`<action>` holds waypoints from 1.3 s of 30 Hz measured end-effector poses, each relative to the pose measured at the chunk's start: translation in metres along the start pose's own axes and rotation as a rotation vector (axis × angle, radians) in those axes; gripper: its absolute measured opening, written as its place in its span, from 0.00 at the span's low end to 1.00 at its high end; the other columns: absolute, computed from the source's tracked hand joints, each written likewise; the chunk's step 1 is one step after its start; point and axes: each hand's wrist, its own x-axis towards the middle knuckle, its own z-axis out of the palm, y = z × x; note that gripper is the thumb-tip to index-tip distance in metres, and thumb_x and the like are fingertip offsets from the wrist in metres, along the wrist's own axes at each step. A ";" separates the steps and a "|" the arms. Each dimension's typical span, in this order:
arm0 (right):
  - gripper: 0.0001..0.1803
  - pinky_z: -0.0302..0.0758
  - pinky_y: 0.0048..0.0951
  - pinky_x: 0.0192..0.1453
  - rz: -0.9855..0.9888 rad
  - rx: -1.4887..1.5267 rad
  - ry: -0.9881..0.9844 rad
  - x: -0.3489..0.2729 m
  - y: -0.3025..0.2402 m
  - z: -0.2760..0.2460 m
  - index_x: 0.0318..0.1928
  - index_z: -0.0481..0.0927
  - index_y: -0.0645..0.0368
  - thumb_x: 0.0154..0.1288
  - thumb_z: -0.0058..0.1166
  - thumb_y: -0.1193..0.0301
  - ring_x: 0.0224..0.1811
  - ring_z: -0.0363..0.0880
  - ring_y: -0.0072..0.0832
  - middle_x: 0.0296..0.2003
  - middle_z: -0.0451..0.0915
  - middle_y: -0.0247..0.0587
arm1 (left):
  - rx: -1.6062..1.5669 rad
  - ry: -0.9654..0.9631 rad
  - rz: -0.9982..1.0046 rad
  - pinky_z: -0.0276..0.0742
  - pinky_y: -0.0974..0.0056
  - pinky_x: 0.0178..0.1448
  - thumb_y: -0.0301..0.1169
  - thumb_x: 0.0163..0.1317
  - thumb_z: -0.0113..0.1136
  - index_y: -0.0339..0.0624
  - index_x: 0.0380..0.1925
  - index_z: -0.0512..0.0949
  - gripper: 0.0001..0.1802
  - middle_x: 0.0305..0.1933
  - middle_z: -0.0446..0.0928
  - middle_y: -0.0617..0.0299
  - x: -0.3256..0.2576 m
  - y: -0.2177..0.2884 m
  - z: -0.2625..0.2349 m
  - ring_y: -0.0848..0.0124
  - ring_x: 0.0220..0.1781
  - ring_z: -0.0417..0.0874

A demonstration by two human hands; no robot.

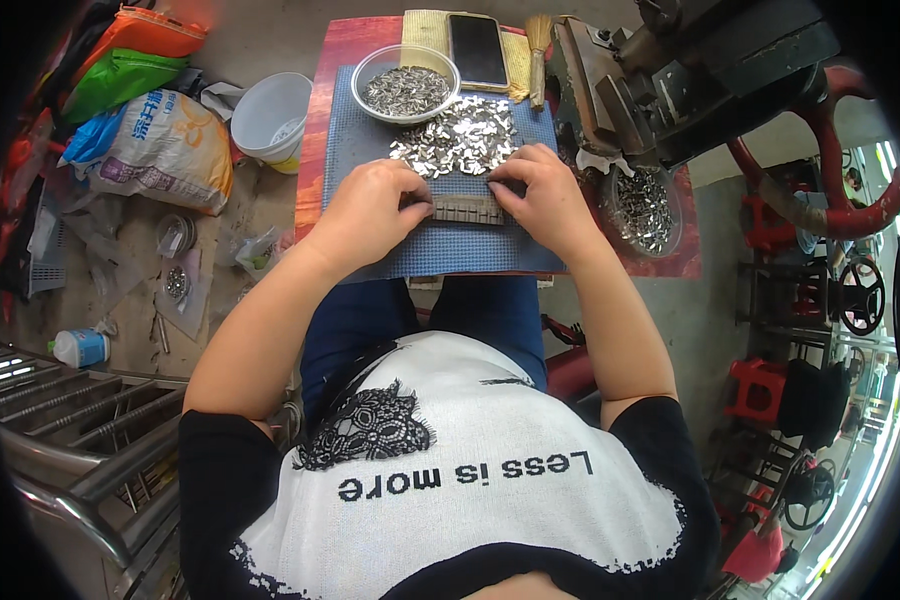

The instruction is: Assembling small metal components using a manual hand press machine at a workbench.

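Note:
A slotted metal bar (467, 209) lies crosswise on a blue textured mat (370, 262), near the mat's front edge. At the bar's left end, my left hand (382, 200) is closed, thumb and fingertips brought together. My right hand (542, 195) pinches just above the right end of the bar. Whatever sits between the fingertips of either hand is too small or hidden to make out. Just beyond the bar, many small shiny metal pieces (460, 140) are spread loose. Behind them stands a clear round tub (354, 88) holding more small metal pieces (406, 92).
A phone (478, 50) and a brush (537, 62) lie at the back. To the right stand a dark machine (730, 70) with a red handwheel (832, 215) and a bowl of metal pieces (642, 210). Leftward are a white bucket (270, 115), sacks (165, 145) and a metal rack (80, 500).

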 end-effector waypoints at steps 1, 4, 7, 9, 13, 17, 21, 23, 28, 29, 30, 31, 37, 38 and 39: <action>0.07 0.75 0.36 0.49 -0.015 -0.019 -0.002 0.001 0.000 0.000 0.36 0.83 0.61 0.56 0.64 0.74 0.44 0.77 0.39 0.33 0.78 0.42 | 0.000 -0.002 0.001 0.75 0.55 0.55 0.29 0.54 0.67 0.39 0.31 0.86 0.07 0.38 0.81 0.53 0.001 0.001 0.000 0.56 0.49 0.81; 0.07 0.76 0.35 0.49 -0.002 -0.003 -0.013 0.001 -0.002 -0.002 0.36 0.83 0.62 0.56 0.64 0.74 0.43 0.79 0.39 0.33 0.79 0.42 | -0.039 -0.007 -0.099 0.76 0.56 0.54 0.30 0.53 0.69 0.40 0.31 0.87 0.07 0.38 0.81 0.53 0.005 0.001 0.000 0.56 0.49 0.81; 0.07 0.76 0.34 0.49 0.053 0.077 -0.030 0.001 -0.006 -0.005 0.36 0.83 0.62 0.56 0.63 0.75 0.42 0.80 0.38 0.34 0.80 0.43 | 0.114 0.245 0.093 0.76 0.56 0.54 0.30 0.53 0.70 0.42 0.32 0.87 0.07 0.40 0.79 0.55 0.017 -0.003 0.011 0.57 0.49 0.80; 0.07 0.77 0.34 0.49 0.079 0.121 -0.038 -0.002 -0.010 -0.007 0.36 0.82 0.63 0.57 0.63 0.75 0.42 0.80 0.38 0.35 0.80 0.43 | 0.240 0.293 0.083 0.77 0.55 0.54 0.30 0.53 0.70 0.41 0.31 0.87 0.06 0.41 0.78 0.56 0.022 -0.001 0.016 0.57 0.50 0.79; 0.09 0.77 0.34 0.51 0.033 0.265 -0.132 -0.005 -0.023 -0.011 0.38 0.81 0.64 0.56 0.62 0.76 0.43 0.81 0.38 0.37 0.82 0.45 | 0.281 0.313 0.089 0.76 0.55 0.55 0.30 0.54 0.69 0.41 0.31 0.86 0.06 0.42 0.77 0.56 0.024 -0.007 0.024 0.57 0.51 0.79; 0.10 0.78 0.34 0.50 0.005 0.168 -0.233 -0.002 -0.031 -0.011 0.38 0.83 0.64 0.54 0.63 0.77 0.42 0.82 0.38 0.37 0.83 0.46 | 0.178 0.269 0.106 0.75 0.55 0.58 0.29 0.55 0.68 0.38 0.33 0.84 0.07 0.44 0.78 0.54 0.023 -0.010 0.020 0.55 0.53 0.78; 0.08 0.79 0.34 0.47 -0.021 0.148 -0.204 -0.002 -0.034 -0.012 0.37 0.85 0.63 0.54 0.63 0.77 0.39 0.83 0.39 0.35 0.83 0.46 | -0.010 0.075 0.074 0.75 0.55 0.60 0.28 0.55 0.67 0.37 0.33 0.84 0.07 0.47 0.78 0.51 0.013 0.000 0.007 0.53 0.54 0.78; 0.08 0.79 0.34 0.47 0.026 0.192 -0.220 0.000 -0.033 -0.014 0.37 0.86 0.62 0.55 0.63 0.77 0.39 0.82 0.39 0.35 0.83 0.45 | -0.006 0.033 0.096 0.75 0.55 0.60 0.28 0.55 0.67 0.37 0.33 0.84 0.08 0.46 0.78 0.51 0.010 -0.002 0.006 0.53 0.54 0.78; 0.06 0.76 0.42 0.49 0.059 0.077 0.022 0.015 -0.021 0.000 0.33 0.86 0.59 0.56 0.63 0.71 0.43 0.79 0.45 0.33 0.82 0.45 | 0.047 -0.068 0.058 0.75 0.56 0.59 0.28 0.54 0.67 0.36 0.33 0.84 0.08 0.43 0.80 0.50 0.010 0.009 -0.001 0.53 0.51 0.80; 0.06 0.76 0.42 0.49 0.060 0.076 0.023 0.018 -0.020 0.004 0.33 0.86 0.59 0.56 0.63 0.71 0.43 0.79 0.45 0.33 0.82 0.45 | 0.055 -0.077 0.035 0.76 0.55 0.58 0.29 0.54 0.67 0.36 0.32 0.85 0.08 0.41 0.80 0.50 0.010 0.010 -0.002 0.53 0.50 0.80; 0.05 0.76 0.42 0.49 0.036 0.034 0.023 0.020 -0.017 0.009 0.33 0.86 0.59 0.57 0.63 0.71 0.43 0.79 0.44 0.34 0.82 0.45 | 0.063 -0.085 0.010 0.76 0.55 0.56 0.29 0.54 0.67 0.37 0.32 0.85 0.07 0.39 0.80 0.50 0.010 0.011 -0.002 0.53 0.49 0.81; 0.05 0.75 0.42 0.50 0.012 -0.009 0.023 0.022 -0.016 0.013 0.33 0.85 0.59 0.57 0.62 0.71 0.43 0.78 0.44 0.34 0.82 0.46 | 0.064 -0.086 0.011 0.76 0.55 0.56 0.29 0.54 0.67 0.37 0.32 0.85 0.07 0.39 0.80 0.50 0.010 0.011 -0.001 0.53 0.49 0.81; 0.05 0.75 0.43 0.49 -0.015 -0.051 0.058 0.024 -0.016 0.019 0.32 0.82 0.62 0.58 0.61 0.73 0.42 0.79 0.46 0.34 0.82 0.48 | 0.077 -0.026 0.067 0.78 0.58 0.45 0.29 0.54 0.70 0.36 0.35 0.85 0.10 0.38 0.80 0.50 0.008 0.007 0.003 0.58 0.38 0.82; 0.05 0.75 0.43 0.49 -0.016 -0.049 0.058 0.022 -0.017 0.016 0.32 0.82 0.62 0.58 0.61 0.73 0.42 0.79 0.46 0.34 0.82 0.48 | 0.066 -0.016 0.040 0.78 0.58 0.45 0.29 0.54 0.70 0.36 0.35 0.85 0.10 0.38 0.81 0.51 0.008 0.006 0.004 0.59 0.38 0.83; 0.05 0.76 0.43 0.48 0.043 0.088 0.051 0.019 -0.019 0.011 0.34 0.82 0.62 0.59 0.61 0.74 0.41 0.80 0.46 0.34 0.82 0.49 | 0.053 -0.009 0.014 0.78 0.59 0.45 0.29 0.54 0.70 0.36 0.35 0.85 0.10 0.38 0.81 0.52 0.008 0.006 0.004 0.59 0.38 0.83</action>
